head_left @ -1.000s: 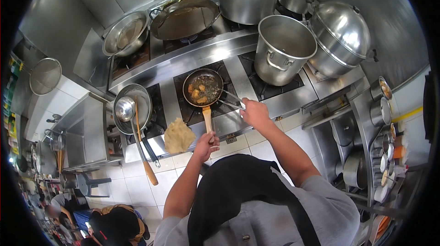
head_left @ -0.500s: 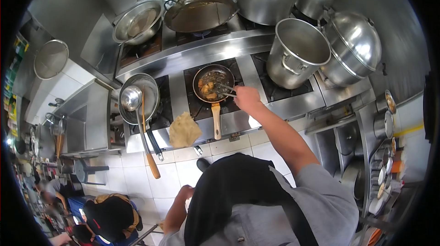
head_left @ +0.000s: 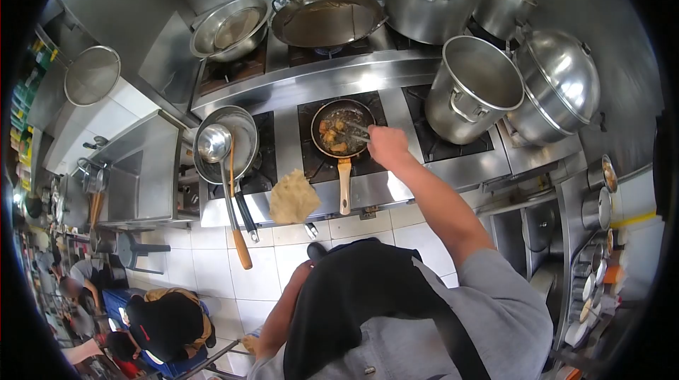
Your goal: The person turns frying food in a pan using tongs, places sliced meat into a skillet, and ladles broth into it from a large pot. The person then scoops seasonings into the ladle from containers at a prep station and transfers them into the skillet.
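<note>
My right hand is closed on metal tongs, whose tips are in a small frying pan on the middle front burner. Browned pieces of food lie in dark, bubbling liquid in the pan. Nobody holds the pan's wooden handle, which points toward me. Low beside the black apron, my left hand is mostly hidden, its fingers not clear. A crumpled tan cloth lies on the stove's front edge, left of the handle.
Left of the pan, a ladle rests in a larger pan. A tall pot stands to the right, by a domed steamer. A wide pan sits behind. Other people are at lower left.
My left hand has let go of the pan handle and dropped back beside the apron. My right hand has brought the tongs further over the pan, and the food pieces have shifted. The view has moved.
</note>
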